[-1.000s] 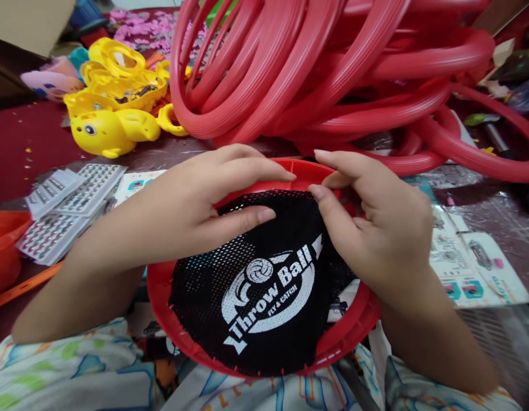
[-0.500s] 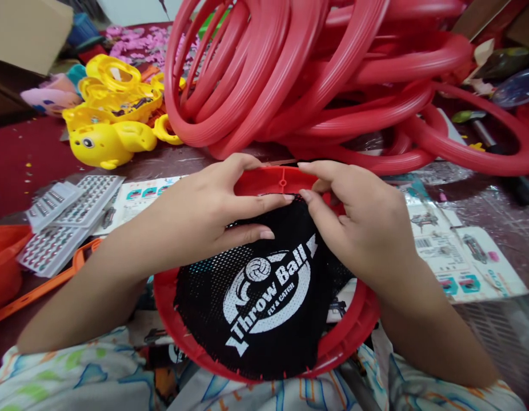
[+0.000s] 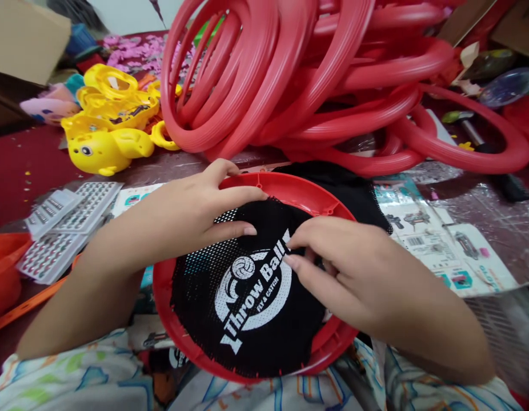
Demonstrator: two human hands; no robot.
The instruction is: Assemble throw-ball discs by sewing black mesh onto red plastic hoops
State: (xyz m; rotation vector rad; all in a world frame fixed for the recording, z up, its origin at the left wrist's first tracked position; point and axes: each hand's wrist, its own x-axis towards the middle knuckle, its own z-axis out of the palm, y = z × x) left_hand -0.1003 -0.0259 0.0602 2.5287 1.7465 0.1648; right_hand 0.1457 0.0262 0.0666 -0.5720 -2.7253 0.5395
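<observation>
A red plastic ring lies tilted in front of me, its lower edge at my lap. Black mesh fabric, printed "Throw Ball Fly & Catch" in white, spans most of the ring and meets its lower and left edge. My left hand grips the ring's upper left rim, with a finger and the thumb stretched over the mesh. On the right side, my right hand pinches the mesh between thumb and forefinger, beside the end of the print. Between the mesh and the right rim there is a gap, partly hidden by this hand.
Red ribbed rings are heaped behind the work. More black fabric lies beyond the rim. Yellow toy shells, clear trays of small metal parts, an orange strip and printed card surround it.
My right hand has left the upper rim and come down and toward me to the mesh at the right. My left hand stays on the rim. The view has shifted slightly.
</observation>
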